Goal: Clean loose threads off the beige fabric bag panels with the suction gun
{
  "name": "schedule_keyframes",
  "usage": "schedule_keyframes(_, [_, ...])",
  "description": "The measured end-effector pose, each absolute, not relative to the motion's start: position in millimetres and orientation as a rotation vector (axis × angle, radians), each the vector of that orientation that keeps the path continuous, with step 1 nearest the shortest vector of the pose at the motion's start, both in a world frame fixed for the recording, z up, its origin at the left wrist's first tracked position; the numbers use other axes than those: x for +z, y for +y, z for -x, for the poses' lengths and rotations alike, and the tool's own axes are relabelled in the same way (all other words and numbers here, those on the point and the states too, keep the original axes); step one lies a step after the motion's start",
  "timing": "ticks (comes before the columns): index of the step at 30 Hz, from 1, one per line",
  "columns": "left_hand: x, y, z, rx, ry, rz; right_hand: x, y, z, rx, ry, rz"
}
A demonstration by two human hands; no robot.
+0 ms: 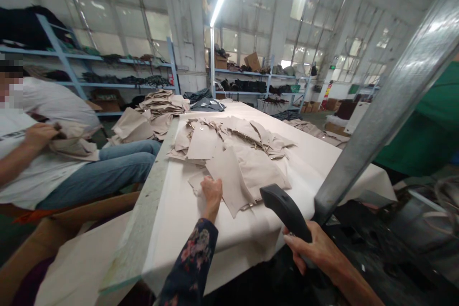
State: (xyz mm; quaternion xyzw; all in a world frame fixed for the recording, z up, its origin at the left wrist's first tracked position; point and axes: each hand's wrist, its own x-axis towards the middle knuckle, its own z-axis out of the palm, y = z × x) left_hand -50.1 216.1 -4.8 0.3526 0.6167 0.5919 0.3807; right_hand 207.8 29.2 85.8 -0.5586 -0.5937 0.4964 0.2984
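Observation:
My left hand (212, 192) is closed in a pinch on the edge of a beige cloth piece (229, 177) at the near side of the pile. A dark floral sleeve covers that forearm. In my right hand (310, 246) is a black handheld tool (285, 205) with a curved body and a blunt flat end. Its end points up and left, beside the near right corner of the cloth; I cannot tell whether they touch. Behind both hands lies a loose pile of beige cloth pieces (258, 141) on the white-covered table (186, 248).
A metal post (380, 105) rises close on my right. To the left, a seated person (53, 153) handles beige cloth beside another cloth stack (161, 110). A cardboard box (46, 234) stands at lower left. Dark folded cloth (204, 100) lies at the table's far end.

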Motion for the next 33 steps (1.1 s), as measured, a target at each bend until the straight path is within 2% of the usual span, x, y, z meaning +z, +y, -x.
schedule_keyframes(4, [-3,221,61,1.409,1.609,-0.857,82,27,-208,1.345,-1.584,1.468])
schedule_keyframes(11, [-10,228,48,1.223,1.371,-0.931,74,32,-196,1.388,-1.583,1.458])
schedule_keyframes(16, [-20,204,24,1.304,1.159,-1.044,88,43,-181,1.438,-1.629,1.377])
schedule_keyframes(22, [-8,177,14,1.397,0.941,-1.149,91,78,-159,1.534,-1.591,1.275])
schedule_keyframes(33, [-4,168,13,1.424,1.018,-1.217,101,126,-128,1.453,-1.57,1.197])
